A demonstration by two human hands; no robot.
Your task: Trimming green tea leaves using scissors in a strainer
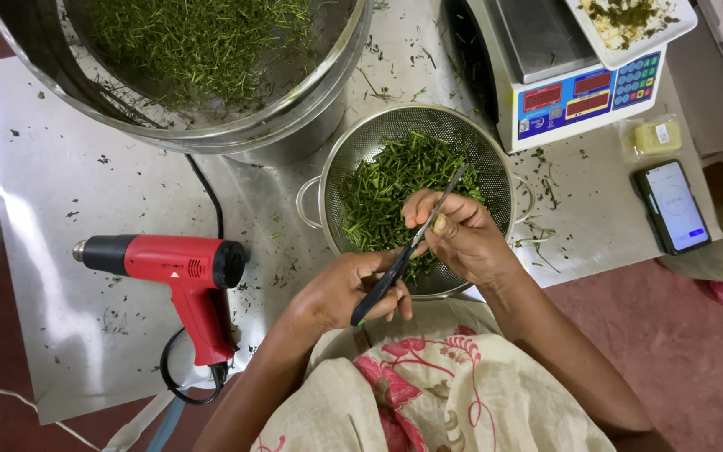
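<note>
Left hand wraps the dark handles of black-handled steel scissors, its grip pressed around them, blades angled up over the round perforated steel colander of chopped green stems on the metal table. Right hand — fingers curled, pinching what seems to be a small bunch, largely hidden — hovers above the colander's near rim. Clean cuts likely need short snips over the bowl, fingertips clear of the blades — both forearms converge from below.

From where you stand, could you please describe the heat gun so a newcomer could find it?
On the steel table, look left of the colander of cut greens. The heat gun lies on its side there, the only red and black thing, with a black cord.
</note>
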